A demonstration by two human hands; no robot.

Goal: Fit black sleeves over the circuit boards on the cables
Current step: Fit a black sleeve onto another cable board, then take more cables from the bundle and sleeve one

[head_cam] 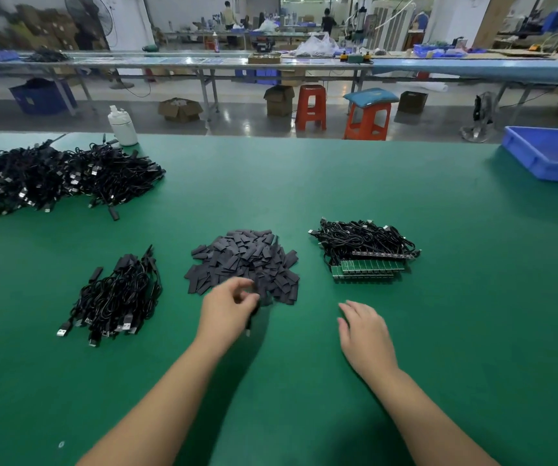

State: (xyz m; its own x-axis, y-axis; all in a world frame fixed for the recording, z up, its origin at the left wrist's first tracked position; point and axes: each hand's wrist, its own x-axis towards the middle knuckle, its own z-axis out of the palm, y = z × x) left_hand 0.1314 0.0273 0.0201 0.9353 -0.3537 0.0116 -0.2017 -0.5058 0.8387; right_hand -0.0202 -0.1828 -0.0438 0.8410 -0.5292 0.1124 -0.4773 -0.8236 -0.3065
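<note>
Sleeves [245, 264] lie heaped mid-counter [371, 183]; my left hand [229, 309] reaches their near edge, its grip too blurred to judge. My right hand [365, 334] rests spread beside them. Cables with circuit boards [366, 252] sit toward the right edge, a blue tray [550, 156] at the far right corner, finished bundles [116, 297] left.

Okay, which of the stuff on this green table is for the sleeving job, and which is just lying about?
For the job:
- pile of black sleeves, left hand reaching into it
- cables with bare green circuit boards
- small bundle of sleeved cables
- big heap of cables

Lying about:
- white bottle
- blue tray
</note>
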